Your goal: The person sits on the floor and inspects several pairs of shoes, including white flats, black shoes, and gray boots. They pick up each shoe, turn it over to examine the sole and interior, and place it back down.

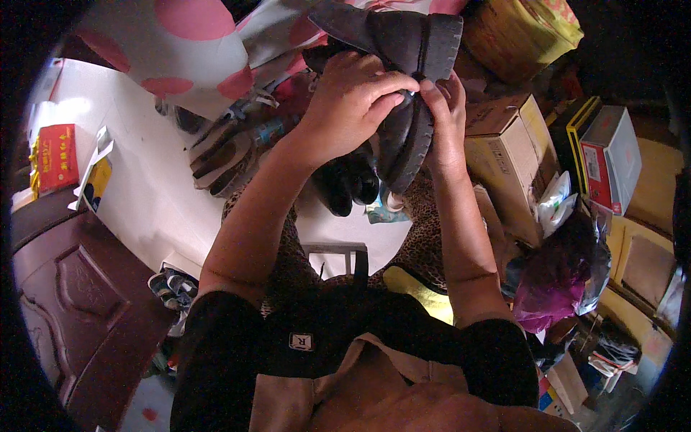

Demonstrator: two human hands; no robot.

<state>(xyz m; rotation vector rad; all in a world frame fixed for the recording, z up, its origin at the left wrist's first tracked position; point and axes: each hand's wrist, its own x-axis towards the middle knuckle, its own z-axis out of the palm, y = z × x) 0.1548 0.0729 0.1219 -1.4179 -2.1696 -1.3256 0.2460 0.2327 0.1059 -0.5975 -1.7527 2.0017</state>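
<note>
A dark, folded boot-like thing [413, 40], perhaps a pair of dark boots, is held up at the top centre, before my chest. My left hand [356, 105] lies across its near left side, thumb and index finger meeting near its middle at a small shiny spot. From the right, my right hand [447, 116] grips its edge, the thumb close to my left fingertips. What the fingertips pinch is too small to tell. Below it, black shiny shoes [345, 186] stand near the floor, with striped brown footwear [227, 159] to their left.
Cardboard boxes [510, 156] and a grey and red shoebox [610, 159] stand on the right, above a purple plastic bag [556, 281]. White cloth with pink dots [189, 48] hangs at the upper left. A dark red panelled door [81, 302] is at the lower left.
</note>
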